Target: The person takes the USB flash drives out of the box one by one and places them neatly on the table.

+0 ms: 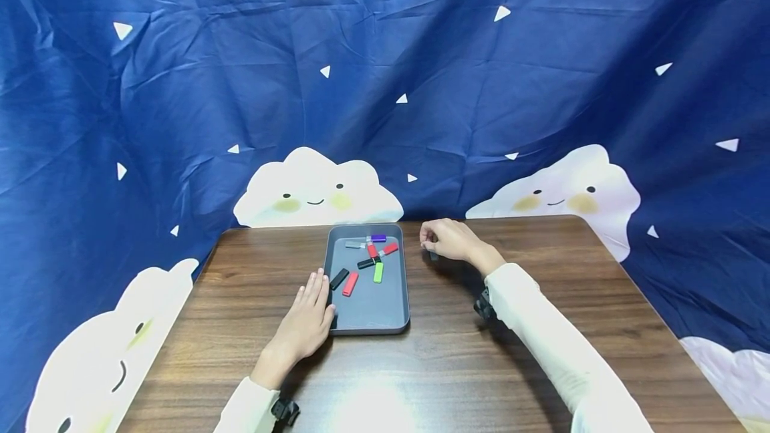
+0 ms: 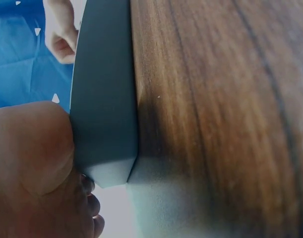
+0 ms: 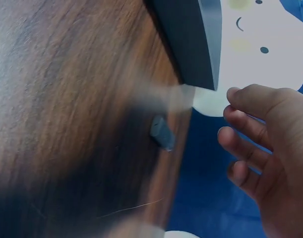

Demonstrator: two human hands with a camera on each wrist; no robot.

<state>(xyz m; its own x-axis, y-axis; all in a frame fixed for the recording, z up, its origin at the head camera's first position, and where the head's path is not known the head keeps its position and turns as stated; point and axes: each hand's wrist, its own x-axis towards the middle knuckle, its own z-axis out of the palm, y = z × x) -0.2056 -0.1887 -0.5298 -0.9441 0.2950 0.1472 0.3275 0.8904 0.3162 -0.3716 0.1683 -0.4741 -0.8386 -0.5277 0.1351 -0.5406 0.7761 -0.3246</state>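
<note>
A grey tray [image 1: 369,313] stands on the wooden table, and my left hand [image 1: 308,318] rests along its left side with the fingers straight. Inside lie several USB sticks, among them a lime green one [image 1: 378,272], a purple one [image 1: 377,238], a red one [image 1: 350,284] and a black one [image 1: 339,278]. To the right of the tray, my right hand [image 1: 452,239] hovers over a grey USB stick [image 3: 162,133] lying on the table. In the right wrist view its fingers are loosely bent, apart from the stick, and nothing is between them.
The brown table [image 1: 259,266] ends at its far edge just behind the tray. Beyond that hangs a blue curtain [image 1: 421,52] with white clouds and triangles. A black wrist camera [image 1: 483,304] sits under the right cuff, another one [image 1: 285,411] by the left cuff.
</note>
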